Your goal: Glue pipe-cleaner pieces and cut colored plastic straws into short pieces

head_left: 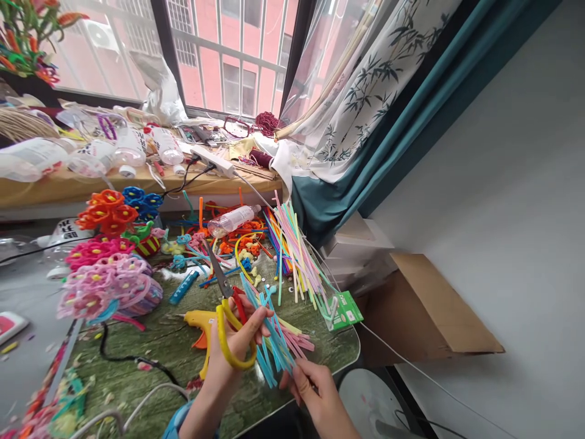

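Observation:
My left hand (242, 335) is closed around scissors (222, 283) with yellow and red handles, their dark blades pointing up and away. Its fingertips also pinch several light blue pipe cleaners (275, 332). At the lower end of those strips, my right hand (315, 390) is closed with thumb and fingers pressed together. Below the strips, pink and pale pipe cleaners (297, 339) lie on the green table. A yellow hot glue gun (199, 319) rests just left of my left hand.
Pastel pipe cleaners (297, 256) are heaped toward the back right, near a green packet (347, 311). Pipe-cleaner flowers (107, 280) stand at left. A plastic bottle (234, 221) lies behind. An open cardboard box (425, 317) sits right of the table edge.

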The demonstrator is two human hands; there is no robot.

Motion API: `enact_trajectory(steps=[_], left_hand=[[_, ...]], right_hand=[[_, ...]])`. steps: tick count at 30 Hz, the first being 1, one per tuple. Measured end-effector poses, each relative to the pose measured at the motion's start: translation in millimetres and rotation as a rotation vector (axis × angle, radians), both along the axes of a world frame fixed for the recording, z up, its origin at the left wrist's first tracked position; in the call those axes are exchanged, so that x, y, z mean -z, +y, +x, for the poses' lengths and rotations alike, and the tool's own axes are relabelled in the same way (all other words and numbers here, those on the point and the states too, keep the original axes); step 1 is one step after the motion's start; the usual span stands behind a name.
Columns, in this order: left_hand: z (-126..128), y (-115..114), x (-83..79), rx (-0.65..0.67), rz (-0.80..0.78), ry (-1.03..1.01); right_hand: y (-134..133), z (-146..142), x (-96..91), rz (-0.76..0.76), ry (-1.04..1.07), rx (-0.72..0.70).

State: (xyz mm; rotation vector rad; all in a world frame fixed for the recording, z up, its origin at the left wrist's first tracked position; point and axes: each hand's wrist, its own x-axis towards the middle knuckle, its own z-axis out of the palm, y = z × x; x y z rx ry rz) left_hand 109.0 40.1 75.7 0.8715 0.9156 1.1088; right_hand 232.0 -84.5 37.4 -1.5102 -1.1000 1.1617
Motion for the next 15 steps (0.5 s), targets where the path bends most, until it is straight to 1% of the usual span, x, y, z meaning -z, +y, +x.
enact_trajectory(steps=[4, 7, 11, 13, 15], left_hand=[[-3.6, -4.5, -5.0, 0.056, 0.011, 0.053], [-5.8, -8.5, -12.4, 0.09, 0.035, 0.104], [-9.1, -9.0, -17.0, 0.062, 0.036, 0.119], [-11.4, -7.7, -14.7, 0.039, 0.046, 0.114], [-14.1, -6.1, -10.0, 0.034, 0.062, 0.11]], right_hand=[[10.4, -5.1, -8.0, -0.005, 0.075, 0.014], [18.9, -10.1, -12.7, 0.019, 0.048, 0.062], [22.1, -15.0, -15.8, 0.112, -0.205, 0.108], [20.9, -16.8, -15.5, 0.193, -0.321, 0.11], [18.9, -18.4, -13.6, 0.255, -0.376, 0.108]])
